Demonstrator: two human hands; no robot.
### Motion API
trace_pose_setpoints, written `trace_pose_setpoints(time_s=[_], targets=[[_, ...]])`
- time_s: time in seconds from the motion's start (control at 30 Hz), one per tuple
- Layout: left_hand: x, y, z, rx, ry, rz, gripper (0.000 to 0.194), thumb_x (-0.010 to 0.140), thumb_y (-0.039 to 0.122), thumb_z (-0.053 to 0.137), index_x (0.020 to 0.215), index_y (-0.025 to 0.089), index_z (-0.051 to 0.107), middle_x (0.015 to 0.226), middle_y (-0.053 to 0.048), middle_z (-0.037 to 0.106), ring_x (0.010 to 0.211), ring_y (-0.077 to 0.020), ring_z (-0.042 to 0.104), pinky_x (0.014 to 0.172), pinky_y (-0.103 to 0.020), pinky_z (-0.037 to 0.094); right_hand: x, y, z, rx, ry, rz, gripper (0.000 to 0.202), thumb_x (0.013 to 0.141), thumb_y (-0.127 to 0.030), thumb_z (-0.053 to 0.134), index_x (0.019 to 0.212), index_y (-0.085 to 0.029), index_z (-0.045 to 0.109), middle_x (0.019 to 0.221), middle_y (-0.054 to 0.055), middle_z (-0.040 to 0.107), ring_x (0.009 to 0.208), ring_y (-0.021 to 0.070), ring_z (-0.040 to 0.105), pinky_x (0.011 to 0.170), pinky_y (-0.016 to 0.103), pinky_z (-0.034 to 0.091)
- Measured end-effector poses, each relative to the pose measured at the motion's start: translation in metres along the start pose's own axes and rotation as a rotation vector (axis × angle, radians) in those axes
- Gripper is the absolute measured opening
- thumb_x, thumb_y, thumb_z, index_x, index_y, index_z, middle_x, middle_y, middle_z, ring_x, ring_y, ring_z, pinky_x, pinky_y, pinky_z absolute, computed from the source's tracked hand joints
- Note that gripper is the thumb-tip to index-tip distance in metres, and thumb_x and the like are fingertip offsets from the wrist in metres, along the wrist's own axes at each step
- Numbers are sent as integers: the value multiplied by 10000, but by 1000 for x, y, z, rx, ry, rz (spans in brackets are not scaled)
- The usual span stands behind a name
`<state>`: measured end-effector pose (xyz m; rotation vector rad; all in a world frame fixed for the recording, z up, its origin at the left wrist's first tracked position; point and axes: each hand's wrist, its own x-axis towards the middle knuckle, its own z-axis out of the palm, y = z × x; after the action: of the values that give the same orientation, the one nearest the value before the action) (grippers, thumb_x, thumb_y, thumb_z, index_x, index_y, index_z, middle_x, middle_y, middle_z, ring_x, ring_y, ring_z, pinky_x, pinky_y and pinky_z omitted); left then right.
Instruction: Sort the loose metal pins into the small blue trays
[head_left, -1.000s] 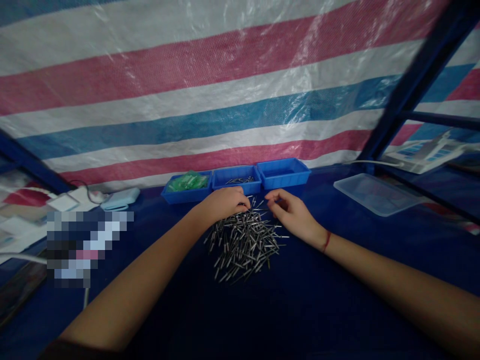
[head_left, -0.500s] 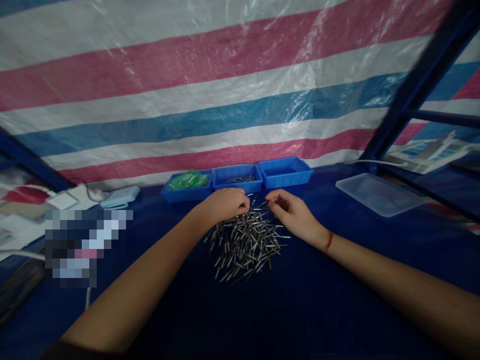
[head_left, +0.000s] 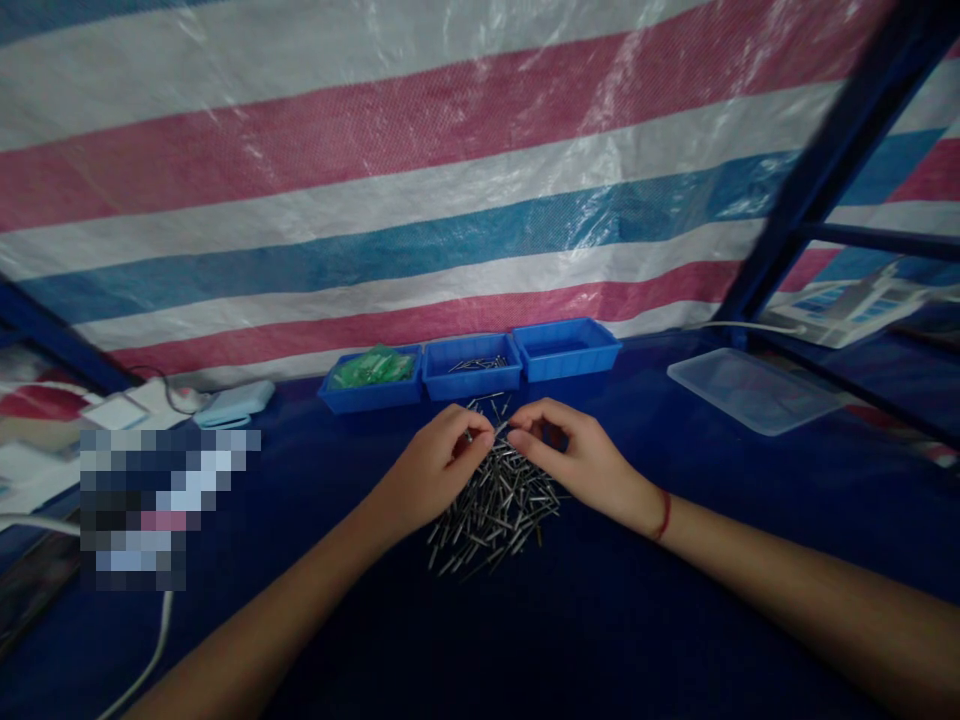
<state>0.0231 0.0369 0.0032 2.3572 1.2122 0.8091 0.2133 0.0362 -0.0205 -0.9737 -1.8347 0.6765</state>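
A loose pile of thin metal pins (head_left: 499, 505) lies on the dark blue table. Over its upper left part, my left hand (head_left: 444, 460) is closed in a pinch, with small metal bits showing between thumb and fingers. My right hand (head_left: 581, 455), with a red string on the wrist, faces it from the right. Its thumb and index fingertips come close together at a thin metal piece; whether they grip it is hard to tell. Behind the hands stand three blue bins: one with green plastic bags (head_left: 373, 367), one with some pins (head_left: 472, 380), and one on the right (head_left: 568, 364).
A translucent lid (head_left: 754, 392) lies at the right. On the left are a light blue case (head_left: 236, 403), white devices and a cable (head_left: 159, 650). A striped sheet (head_left: 420, 220) hangs behind, between blue frame posts (head_left: 795, 200).
My left hand has come down and turned, its thumb now showing. My right hand has moved slightly left and down, so the fingertips of both hands are nearer each other. The view has shifted a little.
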Motion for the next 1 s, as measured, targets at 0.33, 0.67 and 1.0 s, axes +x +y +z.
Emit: trace_pose_setpoints(time_s=[0.33, 0.67, 1.0], targets=[[-16, 10, 17, -51, 89, 32, 68, 895, 238, 475, 904, 204, 533, 817, -2, 524, 726, -135, 512, 668, -271, 414, -12, -11, 8, 49, -2, -15, 102, 846, -264, 538, 818, -187, 600, 741, 11, 583, 676, 132, 537, 613, 281, 439], [-19, 9, 21, -61, 58, 20, 96, 886, 247, 488, 839, 205, 560, 750, 7, 519, 665, -130, 509, 607, -267, 401, -14, -15, 7, 13, -22, -81, 64, 836, -236, 563, 846, -207, 620, 784, 21, 608, 716, 141, 561, 630, 297, 456], [-19, 9, 16, -26, 160, -16, 34, 849, 213, 539, 820, 211, 556, 801, 7, 565, 692, -126, 530, 635, -265, 428, -11, -7, 8, -24, 20, -82, 68, 824, -199, 576, 869, -209, 626, 840, 24, 607, 790, 142, 577, 702, 307, 470]])
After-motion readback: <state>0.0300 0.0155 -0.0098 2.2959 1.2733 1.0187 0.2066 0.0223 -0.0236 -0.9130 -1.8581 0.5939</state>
